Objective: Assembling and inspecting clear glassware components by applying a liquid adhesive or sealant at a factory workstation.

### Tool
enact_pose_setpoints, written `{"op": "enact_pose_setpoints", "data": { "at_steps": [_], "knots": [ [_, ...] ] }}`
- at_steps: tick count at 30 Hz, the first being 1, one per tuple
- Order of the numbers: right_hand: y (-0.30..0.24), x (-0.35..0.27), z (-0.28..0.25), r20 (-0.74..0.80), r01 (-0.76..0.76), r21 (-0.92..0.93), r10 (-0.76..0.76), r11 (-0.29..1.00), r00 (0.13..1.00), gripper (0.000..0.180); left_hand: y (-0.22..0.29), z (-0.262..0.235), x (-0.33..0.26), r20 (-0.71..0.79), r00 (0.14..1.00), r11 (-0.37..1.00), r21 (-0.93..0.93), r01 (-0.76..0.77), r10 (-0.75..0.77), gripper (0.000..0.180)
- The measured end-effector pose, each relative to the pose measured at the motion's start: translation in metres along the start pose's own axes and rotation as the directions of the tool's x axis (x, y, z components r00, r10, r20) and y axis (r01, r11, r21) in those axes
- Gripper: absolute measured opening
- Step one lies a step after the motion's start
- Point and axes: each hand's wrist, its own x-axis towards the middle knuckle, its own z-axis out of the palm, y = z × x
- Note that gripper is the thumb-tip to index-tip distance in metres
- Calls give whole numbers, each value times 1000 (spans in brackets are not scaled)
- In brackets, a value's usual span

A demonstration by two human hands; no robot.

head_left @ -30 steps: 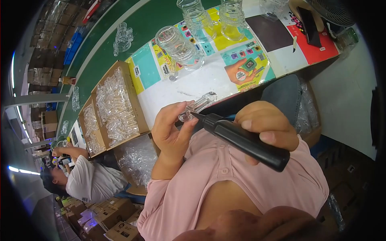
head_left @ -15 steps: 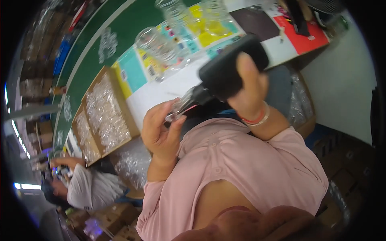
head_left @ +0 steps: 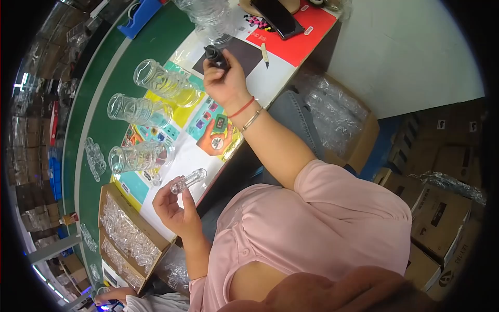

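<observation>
My left hand (head_left: 179,213) pinches a small clear glass piece (head_left: 193,177), a stubby tube with a wider knobbly end, low over the near edge of the table. Farther off and to the right, my right hand (head_left: 228,86) is wrapped round a black handheld tool (head_left: 217,56). Only the tool's dark ribbed end shows above the fingers. Beyond my left hand, three clear glass vessels, a near one (head_left: 140,156), a middle one (head_left: 139,110) and a far one (head_left: 166,83), lean or lie on printed sheets. More clear glassware (head_left: 210,21) stands past my right hand.
An open cardboard box (head_left: 146,218) of clear pieces stands left of my left hand. A phone (head_left: 278,18) and a small pale tool (head_left: 265,54) lie at the far right. A blue dispenser (head_left: 140,20) stands far back. Another person (head_left: 117,296) sits at lower left.
My right hand has carried the black tool away from the glass piece, out over the table. My left hand, still gripping the piece, appears lower and farther left as the view has shifted.
</observation>
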Motion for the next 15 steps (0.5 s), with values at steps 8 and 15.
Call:
{"op": "enact_pose_setpoints", "data": {
  "at_steps": [8, 15],
  "knots": [
    [-18, 8, -7, -139, 259, 103, -244, 960, 960, 41, 7, 25, 8, 15, 998, 996, -74, 57, -56, 32],
    [-11, 1, 1, -130, 281, 79, -270, 956, 954, 51, -5, 20, 4, 28, 997, 906, -415, 78, -73, 29]
  ]
}}
